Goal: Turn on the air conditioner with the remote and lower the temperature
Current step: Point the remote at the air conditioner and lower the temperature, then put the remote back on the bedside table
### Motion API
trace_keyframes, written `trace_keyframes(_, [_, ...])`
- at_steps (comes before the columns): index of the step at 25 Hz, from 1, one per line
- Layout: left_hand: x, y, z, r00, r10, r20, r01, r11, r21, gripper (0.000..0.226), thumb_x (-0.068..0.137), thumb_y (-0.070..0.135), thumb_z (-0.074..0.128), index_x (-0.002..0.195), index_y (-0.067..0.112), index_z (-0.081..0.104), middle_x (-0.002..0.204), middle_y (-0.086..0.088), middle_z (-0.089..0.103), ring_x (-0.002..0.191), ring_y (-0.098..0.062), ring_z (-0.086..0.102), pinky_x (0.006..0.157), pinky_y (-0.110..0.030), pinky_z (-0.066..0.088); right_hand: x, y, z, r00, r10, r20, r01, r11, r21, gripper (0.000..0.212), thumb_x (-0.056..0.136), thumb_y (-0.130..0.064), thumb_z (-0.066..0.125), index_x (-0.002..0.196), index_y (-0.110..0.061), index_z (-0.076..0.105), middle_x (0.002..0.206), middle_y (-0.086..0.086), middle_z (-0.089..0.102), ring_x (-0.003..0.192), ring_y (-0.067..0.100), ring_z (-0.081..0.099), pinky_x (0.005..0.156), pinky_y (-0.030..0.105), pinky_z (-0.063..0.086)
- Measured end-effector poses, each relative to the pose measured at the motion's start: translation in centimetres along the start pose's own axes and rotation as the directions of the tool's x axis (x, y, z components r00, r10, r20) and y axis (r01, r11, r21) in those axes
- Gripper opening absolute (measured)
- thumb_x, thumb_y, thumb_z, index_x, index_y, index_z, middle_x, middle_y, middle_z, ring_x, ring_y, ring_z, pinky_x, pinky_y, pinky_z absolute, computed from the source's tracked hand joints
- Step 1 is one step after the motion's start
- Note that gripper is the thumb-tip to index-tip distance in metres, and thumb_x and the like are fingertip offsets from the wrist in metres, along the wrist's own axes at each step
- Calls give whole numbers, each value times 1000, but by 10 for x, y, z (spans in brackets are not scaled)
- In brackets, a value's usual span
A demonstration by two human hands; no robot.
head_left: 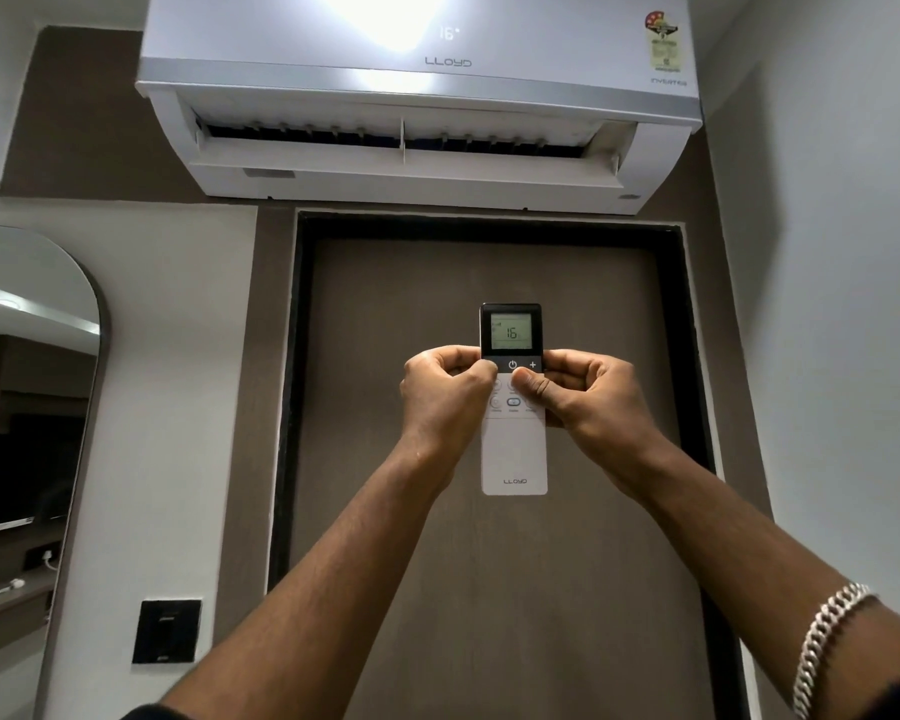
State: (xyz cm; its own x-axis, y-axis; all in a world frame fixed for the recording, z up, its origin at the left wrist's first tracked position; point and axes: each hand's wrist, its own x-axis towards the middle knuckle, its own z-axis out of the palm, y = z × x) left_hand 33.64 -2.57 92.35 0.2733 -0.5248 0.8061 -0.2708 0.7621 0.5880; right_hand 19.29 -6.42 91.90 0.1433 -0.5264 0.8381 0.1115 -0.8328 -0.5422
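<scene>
Room, left to right. Arched mirror (pixel 32 376) on the pale left wall, reflecting a dark screen and a shelf. Black switch plate (pixel 167 631) low on the wall, beside the door frame. Brown door (pixel 494 589) in a black frame, centre. White wall on the right.

Above the door: white wall-mounted air conditioner (pixel 417 90), marked LLOYD, front display reading 16, lower flap open with the vanes showing. Coloured rating sticker (pixel 663 41) at its upper right corner.

Remote (pixel 514 449): held upright in front of the door, below the air conditioner. Dark top section with a lit screen reading 16; power and plus symbols below it; white lower body marked LLOYD.

Left hand (pixel 445 397): fingers curled in, gripping the remote's left edge, thumb lying over the left end of the button row.

Right hand (pixel 575 392): fingers curled round the remote's right edge, thumb tip resting on the buttons just under the power symbol.

Silver chain bracelet (pixel 827 646) on the right forearm, lower right.
</scene>
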Motion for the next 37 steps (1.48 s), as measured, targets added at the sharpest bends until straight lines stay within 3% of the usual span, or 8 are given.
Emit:
trace_keyframes(2, [-5,-10,2,999,-20,50,21,1000,-8,8,84,17,61,79,23,61,85,-5,70,79,-16,71,66,-30,60,-10,4,-3,1000,28,4,-28,999,14,19,81,-12,71,97,-21,65,91,-1,75,81,10,75,63,22,60])
trace_keyframes(9, [-74,-83,32,970,-178,165,198,974,-112,17,86,11,62,82,27,67,79,7,76,75,-10,74,67,-26,60,-84,74,-22,949,295,-116,-290,955,55,34,81,-6,71,112,1,63,100,16,75,87,23,74,68,28,62])
trace_keyframes(14, [-165,-175,79,860,-408,306,431,902,-9,15,86,7,62,93,19,69,83,10,72,71,1,70,65,-18,58,-191,157,-59,813,522,-258,-531,847,38,16,80,-8,74,86,-22,69,69,-10,77,67,5,74,54,18,57])
trace_keyframes(17, [-242,-229,114,724,-567,392,599,799,51,24,85,3,62,108,2,66,101,-13,72,84,-15,69,78,-32,57,-278,205,-86,640,671,-374,-702,709,70,12,79,-14,75,89,-21,72,75,-9,77,69,6,74,58,20,58])
trace_keyframes(20, [-339,-277,151,526,-700,483,743,655,141,24,88,3,58,110,2,66,107,-17,71,92,-26,68,84,-40,56,-383,239,-115,374,771,-516,-828,528,189,17,78,-16,76,94,-16,72,89,2,78,80,18,75,75,34,61])
trace_keyframes(28, [-662,-368,224,-11,-811,585,680,423,600,18,88,9,58,88,16,75,90,-9,75,84,-28,70,79,-40,57,-707,293,-179,-289,740,-607,-875,53,481,13,83,-20,71,74,-29,66,92,7,76,82,25,73,83,45,60])
trace_keyframes(32, [-770,-400,241,-127,-815,565,594,393,702,19,87,11,59,83,19,75,88,-4,75,69,-12,67,58,-21,50,-811,318,-186,-537,625,-566,-730,-10,683,15,82,-13,70,73,-25,72,88,6,76,91,33,72,89,54,56])
trace_keyframes(37, [-867,-443,261,-167,-776,609,468,481,741,21,82,3,61,94,11,76,90,0,73,76,-11,65,68,-16,48,-914,361,-201,-654,508,-560,-679,-68,731,14,70,-17,78,58,-21,74,83,14,77,87,34,73,76,46,61])
